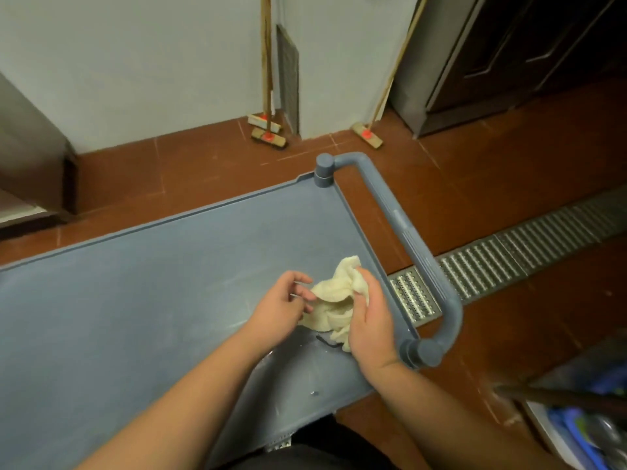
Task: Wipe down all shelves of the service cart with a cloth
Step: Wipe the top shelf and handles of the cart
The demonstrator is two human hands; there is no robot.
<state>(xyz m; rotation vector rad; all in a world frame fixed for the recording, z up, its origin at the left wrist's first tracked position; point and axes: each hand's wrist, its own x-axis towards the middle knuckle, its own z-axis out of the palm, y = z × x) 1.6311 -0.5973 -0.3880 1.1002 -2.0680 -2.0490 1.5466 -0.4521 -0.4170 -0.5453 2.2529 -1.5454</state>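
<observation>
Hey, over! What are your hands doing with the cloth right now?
Right hand gripping cloth. Left hand open beside it. Cloth bunched on top shelf. Nothing blocking.

We're looking down at the cart's grey-blue top shelf [152, 283], which has a raised rim all round. A crumpled cream cloth [334, 300] sits on it near the handle end, with a small dark squiggle [327, 343] just beside it. Under the cart we've got red-brown tiled floor [475, 184] with a metal drain grate [509, 256].
</observation>
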